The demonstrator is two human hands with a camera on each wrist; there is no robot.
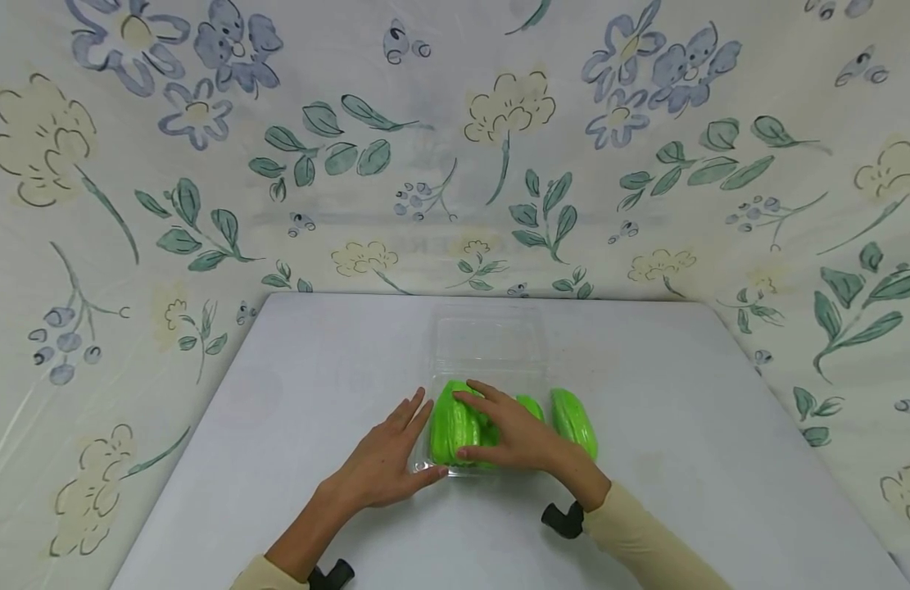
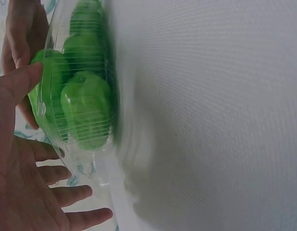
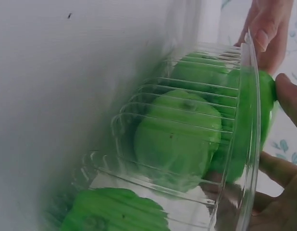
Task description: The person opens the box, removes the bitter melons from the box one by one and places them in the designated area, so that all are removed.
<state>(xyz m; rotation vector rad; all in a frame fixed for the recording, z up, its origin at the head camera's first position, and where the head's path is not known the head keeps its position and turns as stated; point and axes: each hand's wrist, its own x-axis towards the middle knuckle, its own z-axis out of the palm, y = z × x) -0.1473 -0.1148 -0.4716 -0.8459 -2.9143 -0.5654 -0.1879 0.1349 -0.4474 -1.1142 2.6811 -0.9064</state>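
beside box rim [image 3: 256, 134], roomy tabletop [image 1: 307, 369] leftward: left grip [image 1: 384, 459] wide, empty; right grip [image 1: 515, 433] across gourd [image 1: 449, 426], hold unclear

Left hand [image 1: 384, 459] with fingers straight and thumb spread wide, right hand [image 1: 515, 430] with thumb parted from fingers, forearms [image 1: 303, 528] angled inward.

No text, label, brand, number or sign could be read in any of the three views. On the cream cloth backdrop printed with blue flowers, pale-yellow blooms and green leafy sprigs [image 1: 455, 49], a faint greyish mark [image 1: 441, 244] resembling lettering showed above the far edge of the flat white table [image 1: 314, 369], too pale to make out. The tiny dark speck [image 3: 69, 16] on that table was too small to tell.
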